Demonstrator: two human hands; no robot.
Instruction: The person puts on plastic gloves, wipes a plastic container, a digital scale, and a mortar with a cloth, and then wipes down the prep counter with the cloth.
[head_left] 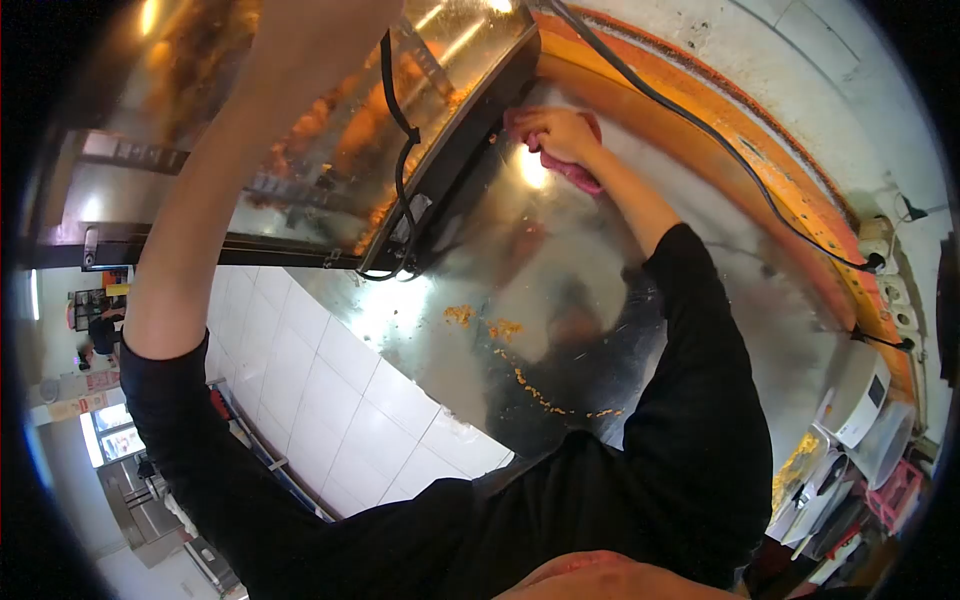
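My right hand (560,133) presses a pink cloth (578,178) onto the shiny metal counter (600,240), close to the orange-edged back wall. Its fingers are bent over the cloth. My left arm reaches up across the glass-sided display case (340,140). Only the lower part of my left hand (325,30) shows at the top edge; its fingers are cut off. Behind the glass are blurred orange-brown pieces, perhaps food. Yellow-orange crumbs (505,329) lie on the counter, some in a small pile and some in a curved line nearer my body.
A black cable (690,125) runs along the wall to sockets (898,305). Another cord (403,170) hangs by the case. At right stand a white device (860,395) and a pink basket (893,490). White floor tiles (340,370) show at left, with a person (103,330) far off.
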